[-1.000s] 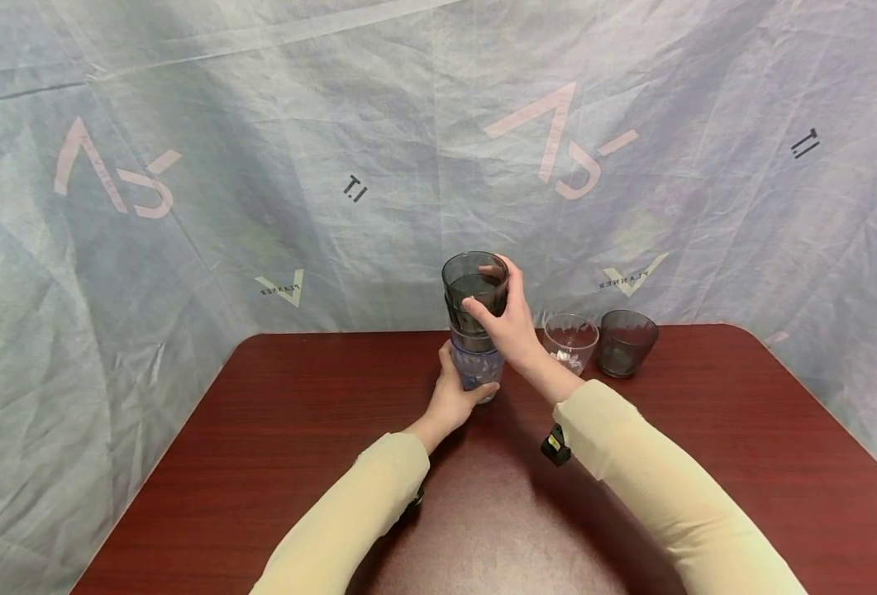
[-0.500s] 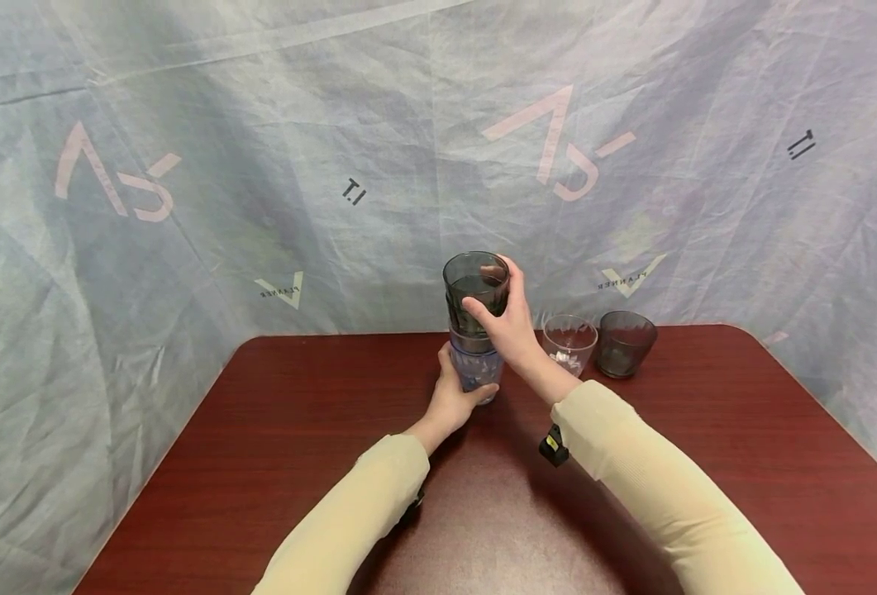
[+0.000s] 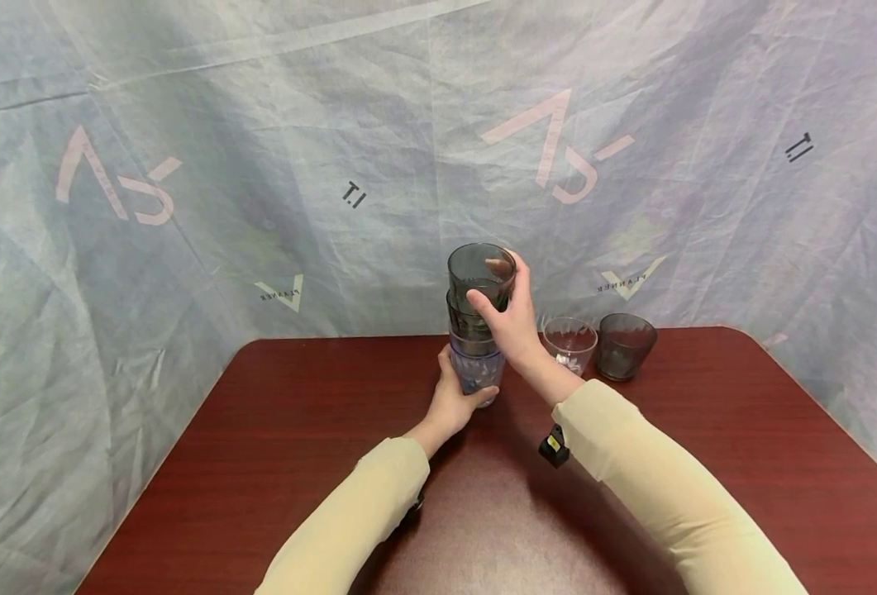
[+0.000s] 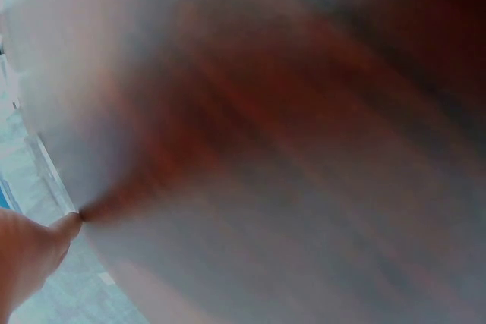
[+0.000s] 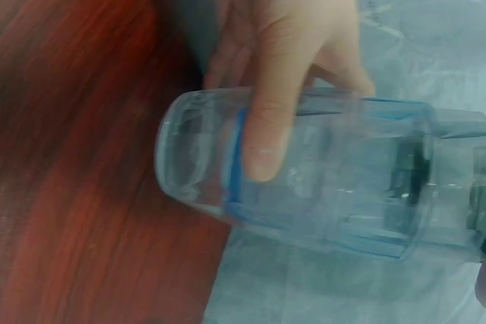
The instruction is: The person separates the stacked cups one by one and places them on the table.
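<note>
In the head view a tall stack of nested tumblers stands at the table's middle back. My left hand (image 3: 449, 402) wraps round its lower part, a blue-tinted tumbler (image 3: 478, 372). In the right wrist view the left thumb (image 5: 269, 127) lies across the see-through stack (image 5: 326, 180), near its base. Above, my right hand (image 3: 516, 329) grips the dark grey tumbler (image 3: 471, 266) at the top, thumb in front and fingers behind. That tumbler sits partly inside another grey tumbler (image 3: 462, 321). The left wrist view is mostly blur, with part of a hand (image 4: 30, 256) at its lower left.
Right of the stack, a clear tumbler (image 3: 570, 339) and a dark grey tumbler (image 3: 626, 347) stand side by side, close to the right forearm. The dark red table (image 3: 297, 413) ends at a hanging grey cloth (image 3: 378, 264) behind it.
My right hand has moved up slightly and to the right with the top grey tumbler, so more of the grey tumbler beneath shows. The left hand keeps its hold on the lower stack.
</note>
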`<state>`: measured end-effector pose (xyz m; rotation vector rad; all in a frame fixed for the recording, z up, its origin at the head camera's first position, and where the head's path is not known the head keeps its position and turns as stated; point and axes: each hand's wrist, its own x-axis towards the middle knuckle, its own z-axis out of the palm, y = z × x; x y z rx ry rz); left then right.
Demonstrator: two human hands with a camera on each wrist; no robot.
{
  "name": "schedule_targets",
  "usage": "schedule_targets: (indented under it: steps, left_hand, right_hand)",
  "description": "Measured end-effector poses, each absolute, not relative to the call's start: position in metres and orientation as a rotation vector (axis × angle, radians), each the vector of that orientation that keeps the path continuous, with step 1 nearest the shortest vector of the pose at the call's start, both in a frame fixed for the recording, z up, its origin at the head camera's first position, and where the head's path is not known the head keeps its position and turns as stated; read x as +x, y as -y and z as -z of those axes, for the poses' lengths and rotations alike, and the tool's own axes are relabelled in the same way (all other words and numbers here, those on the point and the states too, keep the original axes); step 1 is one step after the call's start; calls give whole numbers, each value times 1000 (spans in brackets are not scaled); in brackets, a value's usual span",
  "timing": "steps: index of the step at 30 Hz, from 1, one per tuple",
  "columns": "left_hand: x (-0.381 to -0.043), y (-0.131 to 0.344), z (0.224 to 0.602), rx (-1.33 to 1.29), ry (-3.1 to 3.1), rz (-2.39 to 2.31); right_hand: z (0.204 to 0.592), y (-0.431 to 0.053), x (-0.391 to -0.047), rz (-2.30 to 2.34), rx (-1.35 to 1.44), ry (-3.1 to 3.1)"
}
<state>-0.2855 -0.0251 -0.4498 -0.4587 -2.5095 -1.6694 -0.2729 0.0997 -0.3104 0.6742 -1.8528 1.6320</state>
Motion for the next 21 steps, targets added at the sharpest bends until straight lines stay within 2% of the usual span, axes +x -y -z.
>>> schedule_targets:
  steps: [11,21]
  left_hand:
    - [-286,23,451,-453,2483,1643]
    - [-284,22,451,-426,2463,1673]
  right_hand:
    - [307,-108,-296,-1680,699,1567]
    - [295,-138,-287,-1700,684,1448]
